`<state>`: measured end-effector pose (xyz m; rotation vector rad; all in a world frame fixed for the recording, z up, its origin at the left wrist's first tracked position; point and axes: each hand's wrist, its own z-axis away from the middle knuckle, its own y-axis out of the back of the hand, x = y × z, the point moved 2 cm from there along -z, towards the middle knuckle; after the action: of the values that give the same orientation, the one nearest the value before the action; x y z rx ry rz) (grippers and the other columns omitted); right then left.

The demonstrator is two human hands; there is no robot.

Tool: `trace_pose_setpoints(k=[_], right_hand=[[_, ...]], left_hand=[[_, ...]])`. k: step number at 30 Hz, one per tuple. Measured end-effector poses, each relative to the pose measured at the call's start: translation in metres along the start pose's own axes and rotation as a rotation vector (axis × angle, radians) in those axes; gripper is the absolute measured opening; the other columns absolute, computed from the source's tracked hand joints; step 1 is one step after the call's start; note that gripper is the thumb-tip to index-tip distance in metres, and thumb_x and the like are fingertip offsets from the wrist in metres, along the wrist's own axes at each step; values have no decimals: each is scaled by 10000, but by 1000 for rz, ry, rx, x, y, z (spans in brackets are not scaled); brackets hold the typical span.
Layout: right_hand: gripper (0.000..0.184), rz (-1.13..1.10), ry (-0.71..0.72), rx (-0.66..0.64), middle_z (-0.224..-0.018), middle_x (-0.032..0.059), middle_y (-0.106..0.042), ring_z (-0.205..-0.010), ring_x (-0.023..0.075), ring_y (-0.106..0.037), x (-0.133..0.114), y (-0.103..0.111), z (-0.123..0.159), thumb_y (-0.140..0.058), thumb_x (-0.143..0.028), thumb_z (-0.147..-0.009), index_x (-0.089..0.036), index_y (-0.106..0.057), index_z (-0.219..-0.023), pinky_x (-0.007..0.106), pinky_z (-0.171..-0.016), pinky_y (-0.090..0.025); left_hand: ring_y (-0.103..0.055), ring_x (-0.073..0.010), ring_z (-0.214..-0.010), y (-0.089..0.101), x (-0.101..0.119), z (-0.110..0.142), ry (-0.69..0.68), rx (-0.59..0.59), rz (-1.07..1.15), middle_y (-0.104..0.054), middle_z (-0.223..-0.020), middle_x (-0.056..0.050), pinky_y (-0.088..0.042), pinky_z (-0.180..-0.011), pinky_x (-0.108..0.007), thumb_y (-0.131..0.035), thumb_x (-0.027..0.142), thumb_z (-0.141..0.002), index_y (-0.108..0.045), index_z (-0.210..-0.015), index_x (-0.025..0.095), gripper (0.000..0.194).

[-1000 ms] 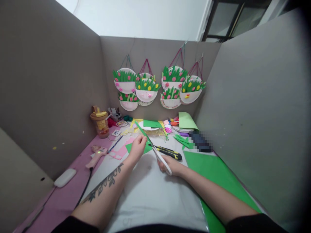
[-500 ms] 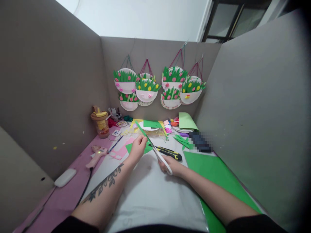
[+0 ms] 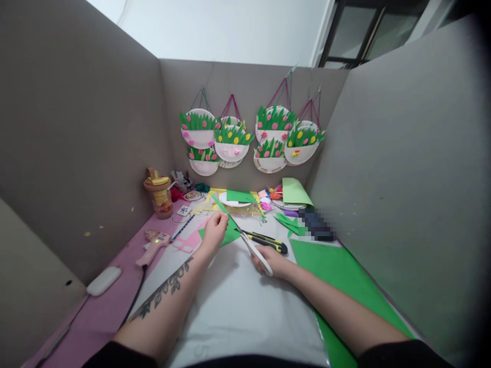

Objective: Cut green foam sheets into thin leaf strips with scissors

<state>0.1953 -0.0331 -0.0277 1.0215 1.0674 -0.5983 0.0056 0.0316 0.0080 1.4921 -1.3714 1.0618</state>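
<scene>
Pinched in my left hand (image 3: 215, 230) is a narrow green paper strip (image 3: 219, 203), its far end pointing up and to the left. My right hand (image 3: 270, 260) grips white-handled scissors (image 3: 256, 251), whose blades reach toward the strip just right of my left fingers. Whether the blades touch the paper, I cannot tell. Beneath the scissors lies a black and yellow utility knife (image 3: 268, 241). A green paper piece (image 3: 230, 235) rests on the table behind my left hand, over pink paper (image 3: 188, 242). Several cut green strips (image 3: 287, 223) lie farther right.
A large green sheet (image 3: 330, 271) covers the right side. At left are a pink glue gun (image 3: 151, 250), a white oval case (image 3: 103, 281) and a lidded cup (image 3: 159, 197). A dark blurred object (image 3: 317, 224) lies right. Decorated paper plates (image 3: 232, 151) hang on the back partition.
My left hand has shifted slightly left and down, and less of the strip shows beyond it. The scissor blades have moved a little; my right hand stays nearly in place.
</scene>
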Motion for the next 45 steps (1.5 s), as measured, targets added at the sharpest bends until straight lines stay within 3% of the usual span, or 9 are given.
trace_pose_setpoints(k=[8, 22, 41, 45], right_hand=[[88, 7, 26, -27, -539, -43, -507, -475, 83, -434, 1, -1, -1, -489, -162, -580, -170, -531, -658, 188, -455, -351], [40, 64, 92, -36, -564, -31, -521, -500, 83, -454, 1, 1, -2, -497, -175, -627, -169, -499, -666, 188, -475, -355], [79, 19, 17, 1, -520, -46, -484, -441, 83, -427, -2, 4, 0, -500, -230, -594, -174, -496, -649, 188, -417, -337], [77, 36, 21, -6, -526, -44, -494, -456, 88, -442, -1, 5, 0, -500, -224, -585, -176, -501, -646, 187, -424, -338]], left_hand=[[-348, -97, -475, 3, 3, 0, -20, 83, 21, -372, -504, 62, -282, -481, -209, -506, 391, -780, -425, -615, 200, 265], [-340, -107, -542, -7, 13, 15, -111, 65, -41, -350, -575, 51, -284, -525, -225, -464, 375, -831, -392, -617, 198, 287], [-343, -104, -507, -7, 7, 13, -46, 68, -21, -366, -535, 54, -279, -498, -221, -485, 398, -804, -422, -611, 198, 285], [-368, -108, -501, -2, 4, 7, -12, 124, -5, -394, -521, 48, -286, -489, -217, -499, 420, -785, -461, -625, 197, 277]])
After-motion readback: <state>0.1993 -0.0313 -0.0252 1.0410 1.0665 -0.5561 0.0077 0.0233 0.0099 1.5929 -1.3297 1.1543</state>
